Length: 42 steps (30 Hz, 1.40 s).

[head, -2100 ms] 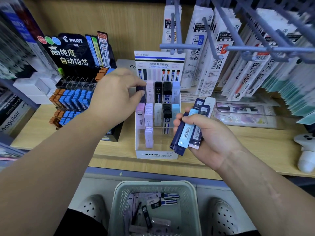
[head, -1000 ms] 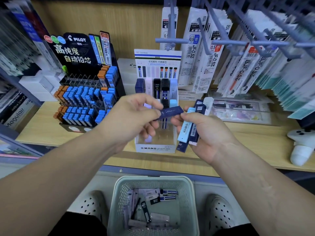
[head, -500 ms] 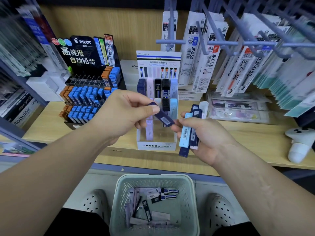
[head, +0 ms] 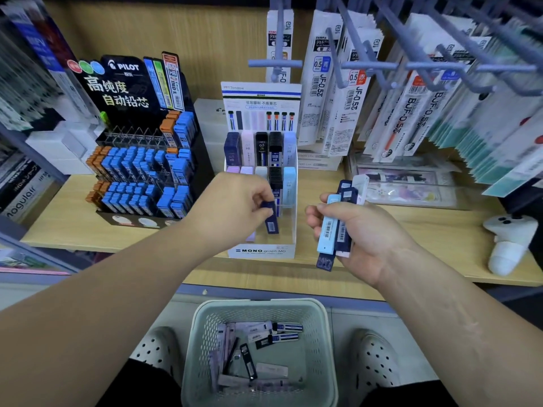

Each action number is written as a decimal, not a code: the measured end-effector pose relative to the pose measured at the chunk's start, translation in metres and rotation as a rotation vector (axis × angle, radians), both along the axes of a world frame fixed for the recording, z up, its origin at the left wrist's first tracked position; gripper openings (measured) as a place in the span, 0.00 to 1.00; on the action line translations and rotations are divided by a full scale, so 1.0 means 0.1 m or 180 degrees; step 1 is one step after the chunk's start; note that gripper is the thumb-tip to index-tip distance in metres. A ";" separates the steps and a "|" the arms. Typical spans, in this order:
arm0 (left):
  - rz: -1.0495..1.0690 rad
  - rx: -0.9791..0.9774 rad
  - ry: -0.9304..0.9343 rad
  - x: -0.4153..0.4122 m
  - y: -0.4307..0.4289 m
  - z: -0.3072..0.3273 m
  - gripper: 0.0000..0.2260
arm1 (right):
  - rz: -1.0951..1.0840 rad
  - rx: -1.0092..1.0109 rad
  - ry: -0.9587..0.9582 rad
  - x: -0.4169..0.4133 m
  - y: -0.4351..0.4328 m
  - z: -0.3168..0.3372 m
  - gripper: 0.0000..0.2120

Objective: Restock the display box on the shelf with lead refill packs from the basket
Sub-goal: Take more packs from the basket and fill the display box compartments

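**Left hand (head: 235, 207) pinches one navy lead refill pack (head: 271, 218) at the front of the MONO display box (head: 261, 251)**

The left hand's thumb and fingers are curled round the top end of the navy pack. The pack hangs nearly upright, barcode end down, in front of the box's clear front tier. The right hand (head: 361, 230) is just beside the box on its right. It grips a fan of spare packs (head: 335, 227): one pale blue, a couple of navy and one white.

The step in hand looks like slotting this one pack into its matching column. The box is sorted by colour, and the navy column (head: 232, 148) stands in the back row on the left, so that is probably where it belongs. It should go better if the pack:
- stays vertical, with its printed face set the way its neighbours face
- comes down from above between the dividers instead of being pushed in from the front
- is let go only once its foot is seated

The clear box is light and sits near the edge of the wooden shelf (head: 426, 239), so a hard push could shift it. The right hand's fan looks loosely stacked, with one navy pack sliding out at the bottom, and a firmer grip would stop it dropping. More packs lie loose in the pale green basket (head: 258, 303) on the floor.
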<state>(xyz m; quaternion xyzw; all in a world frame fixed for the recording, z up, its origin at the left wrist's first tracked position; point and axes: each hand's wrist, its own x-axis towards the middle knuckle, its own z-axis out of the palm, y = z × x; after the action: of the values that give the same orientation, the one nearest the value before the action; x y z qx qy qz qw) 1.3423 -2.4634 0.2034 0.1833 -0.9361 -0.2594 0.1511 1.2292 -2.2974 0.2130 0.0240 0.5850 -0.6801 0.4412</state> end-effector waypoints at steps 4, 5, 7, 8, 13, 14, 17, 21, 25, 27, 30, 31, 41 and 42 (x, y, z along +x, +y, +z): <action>-0.0184 -0.0210 -0.0009 -0.07 0.00 -0.04 0.10 | -0.0014 0.0023 0.0024 -0.05 0.04 0.01 0.08; -0.0275 -0.0247 0.0047 -0.08 0.00 -0.04 0.11 | -0.0020 0.0023 0.0029 -0.07 0.04 0.01 0.08; -0.0493 -0.0345 0.0064 -0.09 -0.02 -0.05 0.08 | -0.0031 0.0002 0.0019 -0.08 0.05 0.02 0.08; -0.0552 -0.0405 0.0005 -0.09 -0.03 -0.05 0.06 | -0.0028 -0.0010 0.0011 -0.09 0.05 0.02 0.08; -0.0454 -0.0469 -0.0588 -0.07 -0.10 0.00 0.08 | 0.0026 -0.0050 -0.0018 -0.10 0.03 0.02 0.08; -0.0412 -0.0436 -0.0636 -0.06 -0.12 0.05 0.10 | 0.0034 -0.0051 -0.0019 -0.09 0.03 0.02 0.08; -0.0259 -0.0273 -0.0549 0.02 -0.21 0.18 0.09 | 0.0035 -0.0052 -0.0007 -0.08 0.03 0.02 0.08; -0.0169 -0.0097 -0.0215 0.14 -0.31 0.29 0.03 | 0.0039 -0.0039 0.0001 -0.06 0.03 0.01 0.08; -0.0150 -0.0303 0.0004 0.17 -0.37 0.32 0.02 | 0.0057 -0.0030 -0.0014 -0.02 0.02 0.00 0.08; -0.0055 -0.0293 -0.0040 0.17 -0.34 0.31 0.03 | 0.0072 -0.0027 0.0000 -0.01 0.00 -0.01 0.07; 0.0008 -0.0161 -0.0155 0.16 -0.28 0.31 0.06 | 0.0068 0.0003 0.0038 0.01 -0.02 -0.01 0.07; 0.0030 -0.0102 -0.0154 0.16 -0.27 0.31 0.06 | 0.0067 0.0002 0.0046 0.01 -0.02 -0.01 0.07; 0.0250 0.0056 -0.0249 0.31 -0.50 0.53 0.08 | 0.0097 -0.0015 0.0048 0.02 -0.03 0.02 0.07; 0.0257 0.0078 -0.0256 0.34 -0.54 0.52 0.08 | 0.0094 -0.0009 0.0058 0.02 -0.03 0.02 0.07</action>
<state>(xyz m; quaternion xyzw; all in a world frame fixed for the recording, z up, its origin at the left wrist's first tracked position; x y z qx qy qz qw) 1.3764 -2.5170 0.2557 0.2330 -0.9300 -0.2569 0.1214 1.2316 -2.3005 0.2147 0.0085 0.5884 -0.6745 0.4459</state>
